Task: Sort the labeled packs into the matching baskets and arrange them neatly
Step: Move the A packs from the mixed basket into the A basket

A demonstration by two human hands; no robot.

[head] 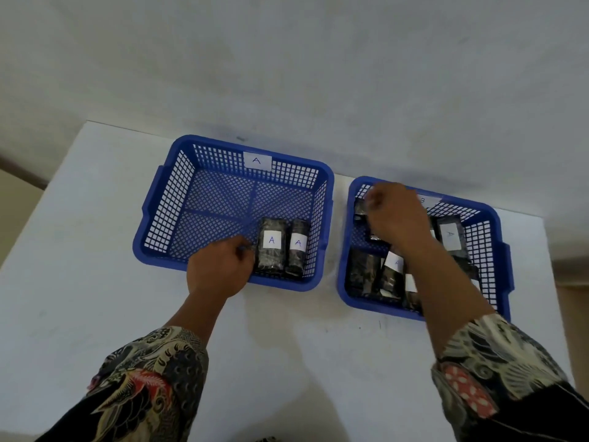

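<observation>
Two blue mesh baskets stand on a white table. The left basket [178,173] carries an "A" tag on its far wall and holds two black packs labeled A [271,247] [297,247] upright at its near right corner. My left hand [220,269] rests over the near rim, fingers curled against the left one of those packs. The right basket [500,250] holds several black packs, some labeled A [450,233]. My right hand [395,215] reaches into its far left part, fingers closed on a black pack [360,208]. Its tag is mostly hidden.
The white table [79,250] butts against a pale wall behind the baskets. Its left edge drops off toward a brownish floor, and its right edge lies just beyond the right basket. My patterned sleeves [153,387] cover the near part.
</observation>
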